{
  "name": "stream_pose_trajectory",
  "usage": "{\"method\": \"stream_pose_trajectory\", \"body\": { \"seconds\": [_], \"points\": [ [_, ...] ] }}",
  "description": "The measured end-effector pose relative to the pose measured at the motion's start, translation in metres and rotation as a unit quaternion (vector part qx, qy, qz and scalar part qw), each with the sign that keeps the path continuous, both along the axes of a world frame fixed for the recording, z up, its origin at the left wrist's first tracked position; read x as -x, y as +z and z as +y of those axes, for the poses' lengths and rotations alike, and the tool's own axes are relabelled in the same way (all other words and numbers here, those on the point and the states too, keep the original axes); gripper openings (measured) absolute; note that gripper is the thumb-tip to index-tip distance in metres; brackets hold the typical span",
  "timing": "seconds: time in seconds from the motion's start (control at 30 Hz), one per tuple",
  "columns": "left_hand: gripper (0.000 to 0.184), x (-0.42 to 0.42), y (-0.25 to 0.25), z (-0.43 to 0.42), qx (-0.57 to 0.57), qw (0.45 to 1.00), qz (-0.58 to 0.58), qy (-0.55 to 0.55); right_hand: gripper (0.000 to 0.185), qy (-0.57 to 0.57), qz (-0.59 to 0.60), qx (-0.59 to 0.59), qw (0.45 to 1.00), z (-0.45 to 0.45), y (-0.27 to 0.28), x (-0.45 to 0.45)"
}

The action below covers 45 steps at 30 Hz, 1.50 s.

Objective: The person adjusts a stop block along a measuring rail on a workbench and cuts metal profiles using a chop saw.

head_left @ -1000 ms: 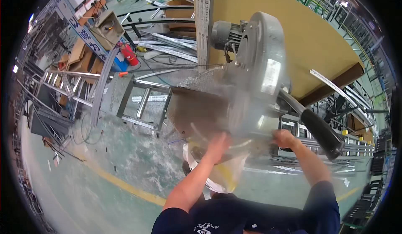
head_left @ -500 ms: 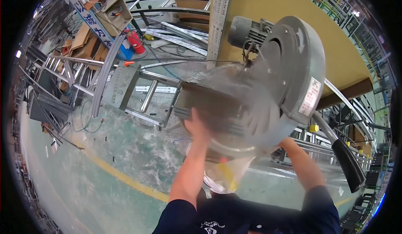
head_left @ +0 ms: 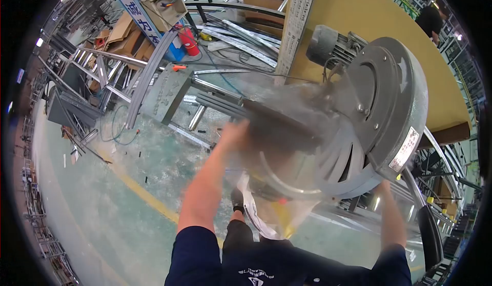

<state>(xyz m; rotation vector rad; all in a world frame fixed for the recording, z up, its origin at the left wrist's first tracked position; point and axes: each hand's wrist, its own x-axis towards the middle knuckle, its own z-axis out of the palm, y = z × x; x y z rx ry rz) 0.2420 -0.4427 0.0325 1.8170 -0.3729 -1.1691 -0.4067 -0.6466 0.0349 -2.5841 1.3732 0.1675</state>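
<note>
A large grey cut-off saw [head_left: 382, 91] with a motor [head_left: 328, 45] and a black-handled lever [head_left: 429, 237] fills the right of the view. My left hand [head_left: 236, 135], smeared by motion, is closed at the near side of some long grey profiles [head_left: 218, 106]. These reach left from the saw's dark fence [head_left: 277, 124] over a metal roller frame [head_left: 197, 117]. My right hand [head_left: 380, 187] is at the right edge of the saw's round table [head_left: 353, 183]; its fingers are hidden there. A clear plastic cover [head_left: 297, 99] blurs the cutting area.
Curved grey profiles [head_left: 148, 76] lie over the grey end plate [head_left: 166, 94] on the left. Behind are a red fire extinguisher [head_left: 189, 43], an open electrical box [head_left: 165, 3] and a tan board [head_left: 369, 9]. A pale bag [head_left: 271, 217] hangs below the saw. Another person [head_left: 429, 22] stands far right.
My left hand has moved left relative to the saw, and the grey profiles now stick out over the roller frame. The camera view has shifted, and my right hand stays at the table's right edge.
</note>
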Motion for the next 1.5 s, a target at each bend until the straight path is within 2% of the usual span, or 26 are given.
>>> {"method": "stream_pose_trajectory", "body": {
  "seconds": [0.1,0.17,0.23,0.3,0.33,0.4,0.47,0.5,0.53,0.57,0.6,0.63,0.67,0.73,0.83,0.87,0.9,0.93,0.97,1.0,1.03,1.1,1.2,1.23,1.3,1.5],
  "points": [
    [0.052,0.05,-0.032,-0.024,0.075,0.997,0.034,-0.002,0.041,0.041,-0.058,0.052,0.996,-0.008,-0.025,0.002],
    [0.052,0.063,-0.066,-0.053,0.034,0.999,-0.008,0.017,0.041,0.07,-0.094,0.065,0.991,-0.019,-0.051,0.011],
    [0.053,0.066,-0.064,-0.059,-0.014,0.998,-0.046,0.031,0.035,-0.075,-0.348,-0.063,0.932,-0.022,-0.077,0.023],
    [0.055,0.068,-0.032,-0.057,-0.014,0.998,-0.017,0.058,0.032,-0.091,-0.352,-0.052,0.93,-0.017,-0.068,0.013],
    [0.055,0.064,-0.045,-0.06,-0.015,0.998,-0.018,0.056,0.029,-0.109,-0.357,-0.04,0.927,-0.013,-0.062,0.006],
    [0.056,0.052,-0.084,-0.066,-0.052,0.987,-0.144,0.039,0.027,-0.096,-0.337,-0.003,0.937,-0.006,-0.053,-0.005],
    [0.056,0.044,-0.064,-0.059,-0.04,0.975,-0.207,0.063,0.026,-0.082,-0.317,0.034,0.944,0.002,-0.046,-0.014],
    [0.057,0.039,-0.05,-0.055,-0.027,0.959,-0.269,0.087,0.025,-0.155,-0.413,-0.044,0.896,0.008,-0.043,-0.018],
    [0.051,0.032,-0.034,-0.052,-0.073,0.969,-0.226,0.073,0.025,-0.225,-0.5,-0.121,0.828,0.011,-0.041,-0.022],
    [0.051,0.023,-0.036,-0.051,-0.074,0.969,-0.226,0.071,0.025,-0.226,-0.5,-0.12,0.827,0.012,-0.044,-0.017],
    [0.051,0.016,-0.037,-0.051,-0.063,0.973,-0.217,0.048,0.026,-0.137,-0.314,0.014,0.939,0.016,-0.047,-0.01],
    [0.052,0.01,-0.043,-0.052,-0.053,0.976,-0.208,0.025,0.027,-0.038,-0.104,0.146,0.983,0.019,-0.049,-0.004],
    [0.052,0.004,-0.053,-0.054,-0.037,0.982,-0.185,0.025,0.027,-0.041,-0.103,0.147,0.983,0.023,-0.048,-0.005],
    [0.051,0.002,-0.057,-0.053,-0.04,0.984,-0.173,0.019,0.031,-0.148,-0.293,0.122,0.937,0.033,-0.048,-0.013],
    [0.044,0.001,-0.069,-0.053,-0.017,0.982,-0.183,0.032,0.041,-0.269,-0.237,0.137,0.923,0.057,-0.003,-0.035],
    [0.044,0.0,-0.077,-0.054,0.01,0.978,-0.202,0.049,0.054,-0.299,-0.22,0.074,0.926,0.045,-0.047,0.012],
    [0.044,0.0,-0.08,-0.054,0.008,0.978,-0.203,0.05,0.054,-0.298,-0.221,0.072,0.926,0.036,-0.079,0.031],
    [0.042,0.0,-0.083,-0.054,0.026,0.981,-0.179,0.063,0.054,-0.361,-0.481,-0.077,0.795,0.028,-0.103,0.04],
    [0.041,0.0,-0.084,-0.054,0.045,0.984,-0.155,0.077,0.054,-0.386,-0.687,-0.218,0.576,0.022,-0.115,0.048],
    [0.041,0.001,-0.075,-0.053,0.044,0.983,-0.157,0.078,0.033,-0.354,-0.647,-0.225,0.637,0.018,-0.111,0.054],
    [0.041,0.004,-0.057,-0.051,0.032,0.991,-0.108,0.075,0.033,-0.353,-0.648,-0.227,0.635,0.022,-0.096,0.034],
    [0.04,0.005,-0.061,-0.051,0.019,0.996,-0.06,0.07,0.038,-0.384,-0.653,-0.253,0.601,0.017,-0.063,0.005],
    [0.042,-0.009,-0.102,-0.056,0.046,0.989,-0.124,0.073,0.046,-0.423,-0.657,-0.293,0.551,0.043,0.0,-0.061],
    [0.042,-0.009,-0.1,-0.056,0.046,0.99,-0.116,0.064,0.046,-0.421,-0.657,-0.295,0.552,0.018,-0.033,-0.06],
    [0.043,-0.006,-0.091,-0.055,0.044,0.992,-0.106,0.053,0.051,-0.462,-0.681,-0.328,0.464,0.002,-0.115,0.005],
    [0.06,-0.004,-0.088,-0.06,-0.018,0.989,-0.111,0.099,0.045,-0.431,-0.686,-0.313,0.495,0.014,-0.103,0.009]
  ]
}}
